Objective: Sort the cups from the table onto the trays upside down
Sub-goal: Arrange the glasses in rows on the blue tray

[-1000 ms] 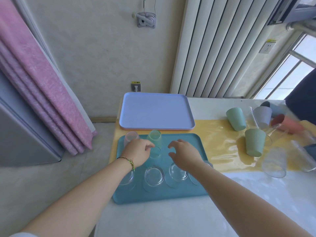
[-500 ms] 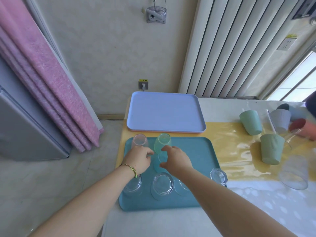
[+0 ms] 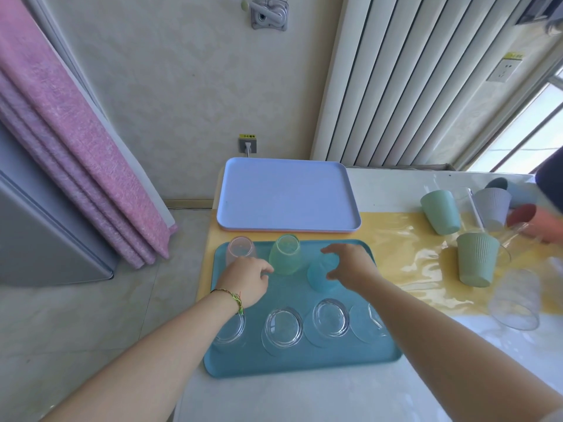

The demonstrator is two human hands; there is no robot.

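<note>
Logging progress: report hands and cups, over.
Left hand at green cup, grip unclear. Right hand grips blue cup over teal tray. Nothing blocking.

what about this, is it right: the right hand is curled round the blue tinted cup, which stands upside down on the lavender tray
Wrong tray. In the head view the right hand is curled round the blue tinted cup, which stands upside down on the teal tray; the lavender tray lies behind it.
</note>
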